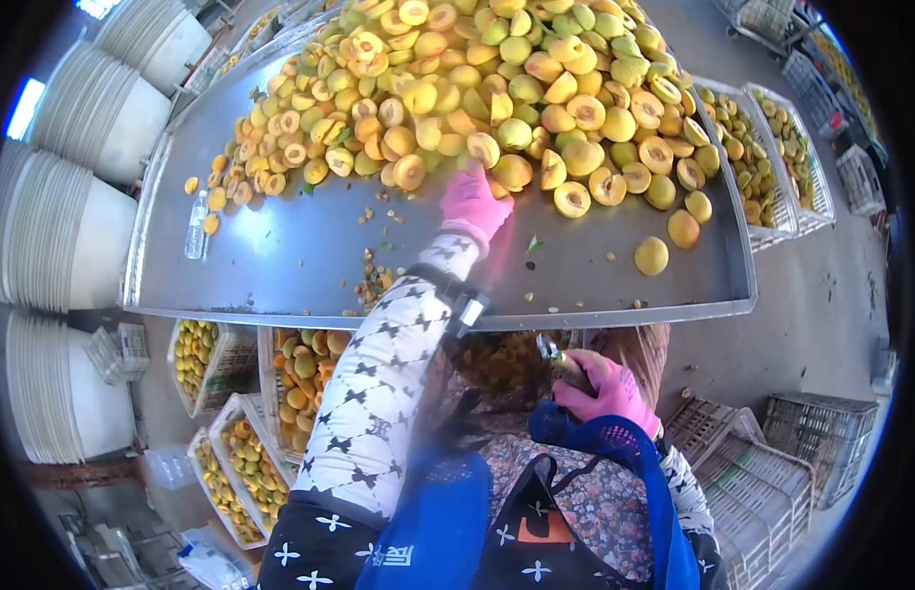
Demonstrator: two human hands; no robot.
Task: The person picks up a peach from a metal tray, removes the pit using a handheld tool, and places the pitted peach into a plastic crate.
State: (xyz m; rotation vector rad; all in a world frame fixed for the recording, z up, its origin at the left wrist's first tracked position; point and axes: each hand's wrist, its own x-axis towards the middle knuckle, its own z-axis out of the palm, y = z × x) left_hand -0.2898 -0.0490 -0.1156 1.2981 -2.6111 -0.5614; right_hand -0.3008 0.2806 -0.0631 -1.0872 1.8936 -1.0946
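My left hand (474, 205), in a pink glove, reaches to the near edge of a big heap of yellow fruit (448, 88), many pieces halved. Its fingers are closed at a halved fruit (483, 149), slightly blurred, with the fingertips partly hidden. A whole-looking fruit (513, 173) lies just right of them. Below the front edge of the metal table (330, 256), my right hand (610, 390), also pink-gloved, is wrapped round the handle of a small tool (571, 374) whose shiny metal tip points up and left.
On the table are a clear plastic bottle (196, 226) at the left and scattered pits (374, 280) near the front edge. Crates of fruit (246, 462) stand below left, with more (762, 162) at the right. Stacked crates (757, 492) stand lower right, white tubs (94, 118) at left.
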